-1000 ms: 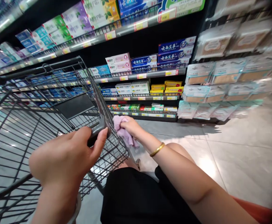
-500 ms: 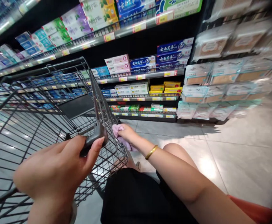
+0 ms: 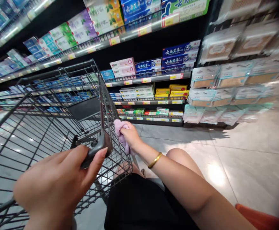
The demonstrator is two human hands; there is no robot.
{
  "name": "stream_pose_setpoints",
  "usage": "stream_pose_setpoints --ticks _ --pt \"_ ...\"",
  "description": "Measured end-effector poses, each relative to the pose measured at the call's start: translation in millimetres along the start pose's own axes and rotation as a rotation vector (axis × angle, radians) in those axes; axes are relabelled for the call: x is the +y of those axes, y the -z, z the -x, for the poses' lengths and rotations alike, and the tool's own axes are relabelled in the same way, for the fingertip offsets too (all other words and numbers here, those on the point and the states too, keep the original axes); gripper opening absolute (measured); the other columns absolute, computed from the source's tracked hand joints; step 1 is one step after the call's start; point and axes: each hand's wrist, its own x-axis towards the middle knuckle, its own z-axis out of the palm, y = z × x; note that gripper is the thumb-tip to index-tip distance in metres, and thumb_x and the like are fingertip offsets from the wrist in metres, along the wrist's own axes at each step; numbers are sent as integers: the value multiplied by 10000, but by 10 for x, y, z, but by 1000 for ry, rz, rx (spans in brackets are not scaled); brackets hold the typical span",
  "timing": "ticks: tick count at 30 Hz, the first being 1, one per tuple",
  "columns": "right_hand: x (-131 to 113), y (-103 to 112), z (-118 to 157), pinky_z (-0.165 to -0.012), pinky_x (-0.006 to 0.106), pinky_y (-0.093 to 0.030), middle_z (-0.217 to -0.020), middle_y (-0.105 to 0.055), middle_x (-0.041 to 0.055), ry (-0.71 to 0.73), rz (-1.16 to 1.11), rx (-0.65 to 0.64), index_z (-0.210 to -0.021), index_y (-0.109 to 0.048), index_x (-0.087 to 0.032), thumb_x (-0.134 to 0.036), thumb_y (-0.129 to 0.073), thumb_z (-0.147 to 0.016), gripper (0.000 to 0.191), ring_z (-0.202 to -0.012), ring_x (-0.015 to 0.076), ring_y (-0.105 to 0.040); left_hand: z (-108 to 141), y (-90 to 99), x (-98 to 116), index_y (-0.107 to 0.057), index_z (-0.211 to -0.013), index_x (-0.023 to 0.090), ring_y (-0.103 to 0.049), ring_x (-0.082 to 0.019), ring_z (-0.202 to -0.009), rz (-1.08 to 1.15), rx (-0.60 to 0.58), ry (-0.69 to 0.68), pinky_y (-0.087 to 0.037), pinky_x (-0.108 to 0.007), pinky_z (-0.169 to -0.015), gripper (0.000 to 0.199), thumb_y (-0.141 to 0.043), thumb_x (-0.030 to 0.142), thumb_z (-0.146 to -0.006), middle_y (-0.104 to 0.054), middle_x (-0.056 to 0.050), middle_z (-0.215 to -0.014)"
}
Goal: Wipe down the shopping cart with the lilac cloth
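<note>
Wire cart (image 3: pixel 85 109) on grey floor (image 3: pixel 256 169)

Cart (image 3: pixel 84 108) before stocked shelves (image 3: pixel 127 35), hanging packets (image 3: pixel 232 73) right of shelves, floor (image 3: pixel 245 153) below packets

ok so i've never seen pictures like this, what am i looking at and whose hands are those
There is no robot here: a camera worn on a person's head looks forward and down at their own bare hands, and all three pictures come from it. The left hand grips the handle of a wire shopping cart. The right hand holds a bunched lilac cloth against or very near the cart's side. Behind, shelves carry boxes, among them yellow ones, and packets hang at the right.
</note>
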Motion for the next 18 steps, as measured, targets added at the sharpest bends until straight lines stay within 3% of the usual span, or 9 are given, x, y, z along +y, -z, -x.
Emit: stream_pose_setpoints --ticks 2,5,8,10,12,14,18 --pt "-129 -13 27 -790 223 -480 -843 -616 -48 98 -95 60 -898 -568 -236 -231 -501 -761 153 -803 126 -572 -12 63 37 -561 -689 234 -475 -219 -581 72 -53 58 -192 -311 -551 547 -396 678 -964 -510 -42 -580" --pt "-189 27 22 -855 243 -479 -873 -630 -51 223 -108 94 -884 -614 -243 -218 -578 -735 156 -868 139 -582 -95 163 125 -664 -1057 260 -587 -226 -639 206 -103 164 -295 -305 -580 532 -425 720 -939 -666 -37 -730" --pt "-45 76 -28 -846 259 -490 -844 -644 -43 65 16 62 -814 -632 -239 -145 -615 -688 159 -858 153 -587 -276 231 234 -534 -1350 316 -620 -238 -636 207 -158 199 -318 -308 -593 627 -441 756 -914 -747 -43 -881" --pt "32 71 -53 -769 258 -507 -778 -638 -38 -49 21 33 -796 -617 -229 -124 -583 -705 142 -766 149 -583 -403 248 302 -497 -1417 287 -633 -265 -624 152 -224 147 -280 -307 -566 719 -383 786 -913 -744 -68 -835" --pt "-4 37 -56 -731 246 -510 -770 -634 -41 -60 -16 41 -821 -596 -227 -139 -532 -751 129 -724 136 -581 -482 242 364 -535 -1416 236 -640 -281 -600 92 -270 71 -241 -310 -542 735 -308 755 -947 -722 -84 -756" --pt "-146 -5 -45 -793 238 -514 -849 -647 -43 44 -91 94 -878 -587 -235 -169 -517 -783 135 -789 126 -599 -487 216 420 -567 -1422 202 -629 -281 -559 -2 -255 44 -204 -314 -524 689 -250 644 -1000 -694 -91 -685" --pt "-364 -52 -56 -909 258 -499 -949 -644 -35 342 -219 183 -972 -596 -253 -212 -564 -771 207 -911 139 -609 -382 152 513 -578 -1449 200 -608 -280 -545 -150 -158 135 -201 -311 -515 643 -199 507 -1030 -661 -92 -627"
